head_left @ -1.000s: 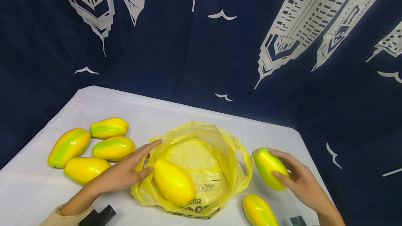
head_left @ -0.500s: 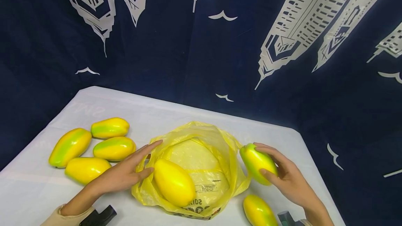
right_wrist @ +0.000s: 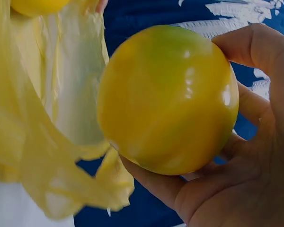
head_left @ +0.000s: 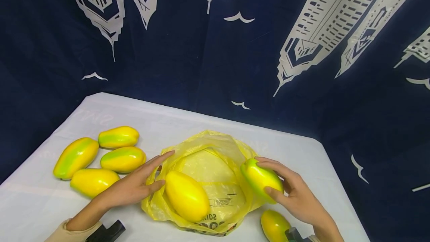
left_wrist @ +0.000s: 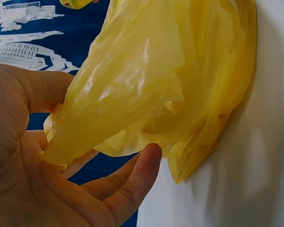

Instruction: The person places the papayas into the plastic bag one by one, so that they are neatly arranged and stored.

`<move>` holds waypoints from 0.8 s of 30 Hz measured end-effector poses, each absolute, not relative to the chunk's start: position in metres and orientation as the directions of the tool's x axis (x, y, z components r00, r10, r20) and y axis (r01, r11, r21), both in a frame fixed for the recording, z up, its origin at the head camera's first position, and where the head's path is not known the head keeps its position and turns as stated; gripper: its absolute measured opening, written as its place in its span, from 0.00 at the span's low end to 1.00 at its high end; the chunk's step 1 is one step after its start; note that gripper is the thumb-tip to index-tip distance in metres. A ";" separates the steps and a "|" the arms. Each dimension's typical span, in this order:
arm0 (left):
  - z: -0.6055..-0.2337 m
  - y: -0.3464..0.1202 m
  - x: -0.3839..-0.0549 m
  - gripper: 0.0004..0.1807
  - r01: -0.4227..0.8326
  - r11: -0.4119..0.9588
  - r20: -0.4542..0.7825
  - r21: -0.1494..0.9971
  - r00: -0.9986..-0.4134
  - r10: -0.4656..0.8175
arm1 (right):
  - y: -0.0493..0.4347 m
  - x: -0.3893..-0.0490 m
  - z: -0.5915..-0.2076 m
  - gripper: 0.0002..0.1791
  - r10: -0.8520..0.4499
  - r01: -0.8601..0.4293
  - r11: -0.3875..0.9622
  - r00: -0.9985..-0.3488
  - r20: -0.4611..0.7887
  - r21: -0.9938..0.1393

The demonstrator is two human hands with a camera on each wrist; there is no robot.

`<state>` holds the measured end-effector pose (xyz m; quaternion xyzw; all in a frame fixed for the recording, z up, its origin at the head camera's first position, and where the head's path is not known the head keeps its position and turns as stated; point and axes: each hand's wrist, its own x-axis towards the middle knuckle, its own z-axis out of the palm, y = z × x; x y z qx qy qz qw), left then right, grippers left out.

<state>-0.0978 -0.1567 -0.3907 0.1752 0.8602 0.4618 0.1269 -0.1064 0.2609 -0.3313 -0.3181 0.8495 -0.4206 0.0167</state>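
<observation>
My right hand grips a yellow-green papaya at the right rim of a yellow plastic bag. In the right wrist view that papaya fills the space between thumb and fingers. A second papaya lies inside the bag's open mouth, on the left. My left hand is at the bag's left side, its fingers stretched out and its thumb tip near the papaya inside. Seen from the left wrist, the bag's plastic passes between the spread thumb and fingers.
On the left of the white table lie several more papayas. Another papaya sits right of the bag, partly covered by the right wrist camera. A dark blue cloth with white building prints hangs behind.
My right hand has carried its papaya leftward, from beside the bag to its right rim, where it now overlaps the bag. The left hand and the bagged papaya have stayed put.
</observation>
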 end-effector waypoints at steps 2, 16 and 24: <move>-0.390 -0.156 -0.098 0.41 0.179 0.514 -0.062 0.839 -0.906 0.418 | 0.255 -0.106 -0.333 0.30 -0.581 -0.540 0.445 -0.781 0.229 -0.714; -0.392 -0.157 -0.096 0.41 0.205 0.503 -0.038 0.840 -0.901 0.432 | 0.222 -0.110 -0.349 0.31 -0.669 -0.654 0.473 -0.702 0.242 -0.591; -0.391 -0.157 -0.096 0.41 0.192 0.510 -0.051 0.839 -0.904 0.425 | 0.213 -0.111 -0.362 0.28 -0.701 -0.643 0.469 -0.688 0.188 -0.605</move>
